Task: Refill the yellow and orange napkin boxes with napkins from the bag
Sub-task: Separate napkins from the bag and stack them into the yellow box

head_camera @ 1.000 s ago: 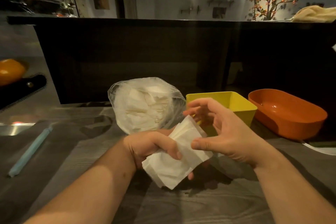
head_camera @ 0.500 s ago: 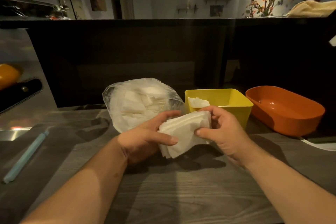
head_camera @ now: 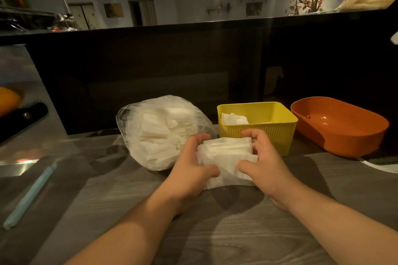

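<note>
— While both hands work, what sits on the counter?
— Far left, a clear bag of napkins; far right, an orange box; between them a yellow box, few napkins inside.
— And the hands?
— Left hand and right hand grip a napkin stack near the yellow box, fingers curled round its sides.

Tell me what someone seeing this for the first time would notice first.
The left hand and right hand grip a white stack of napkins at the centre, over the wooden counter. Just behind stands the yellow box with a few napkins inside, the clear bag of napkins to its left and the empty orange box to its right.
</note>
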`<action>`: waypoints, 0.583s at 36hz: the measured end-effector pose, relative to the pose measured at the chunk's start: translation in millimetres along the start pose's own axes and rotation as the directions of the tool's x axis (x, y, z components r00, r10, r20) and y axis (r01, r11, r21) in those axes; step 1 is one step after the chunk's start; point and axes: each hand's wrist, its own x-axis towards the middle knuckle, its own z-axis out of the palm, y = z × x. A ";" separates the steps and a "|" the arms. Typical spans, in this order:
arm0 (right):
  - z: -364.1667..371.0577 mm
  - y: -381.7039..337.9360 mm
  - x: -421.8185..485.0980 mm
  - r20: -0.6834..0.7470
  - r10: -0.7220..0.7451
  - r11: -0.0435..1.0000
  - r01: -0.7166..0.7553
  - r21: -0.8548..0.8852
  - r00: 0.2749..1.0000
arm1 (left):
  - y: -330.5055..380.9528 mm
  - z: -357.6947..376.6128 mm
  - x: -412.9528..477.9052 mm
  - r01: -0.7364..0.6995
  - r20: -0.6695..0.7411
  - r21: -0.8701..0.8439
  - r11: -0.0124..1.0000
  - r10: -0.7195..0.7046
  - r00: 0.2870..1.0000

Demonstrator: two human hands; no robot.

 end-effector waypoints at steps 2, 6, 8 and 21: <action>3.6 0.2 0.5 -0.010 -0.017 1.000 0.017 0.013 1.000 | -0.8 6.6 -0.4 -0.025 -0.011 0.010 1.000 0.025 1.000; 5.5 1.8 0.7 -0.021 -0.017 1.000 0.017 -0.023 1.000 | 0.6 2.9 2.5 -0.005 -0.021 0.079 0.997 0.007 1.000; 3.8 2.6 0.9 -0.043 -0.008 0.999 0.006 -0.040 0.999 | 1.1 -1.5 3.0 0.007 -0.022 0.078 0.997 -0.005 1.000; 4.5 -1.0 -0.3 -0.019 0.012 0.991 -0.009 0.136 1.000 | -3.1 -0.9 2.7 -0.111 -0.032 0.156 0.982 0.117 0.993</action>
